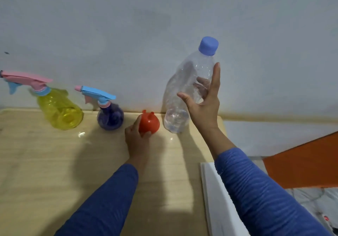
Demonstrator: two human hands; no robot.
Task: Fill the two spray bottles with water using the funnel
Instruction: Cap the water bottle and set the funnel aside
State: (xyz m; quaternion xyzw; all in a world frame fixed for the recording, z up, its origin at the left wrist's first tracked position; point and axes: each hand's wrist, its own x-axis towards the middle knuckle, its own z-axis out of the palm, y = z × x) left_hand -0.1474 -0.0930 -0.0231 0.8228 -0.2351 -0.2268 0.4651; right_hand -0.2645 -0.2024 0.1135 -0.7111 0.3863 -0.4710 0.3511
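Observation:
A yellow spray bottle with a pink and blue trigger head stands at the back left of the wooden table. To its right is a smaller purple spray bottle with a blue head. A red funnel sits wide end down on the table, and my left hand grips its left side. A clear water bottle with a blue cap stands by the wall, holding a little water at its bottom. My right hand wraps around its middle, thumb in front, fingers showing through the plastic.
A pale wall runs right behind the objects. The table's right edge ends near a white board or panel. Beyond it are an orange surface and a patterned floor.

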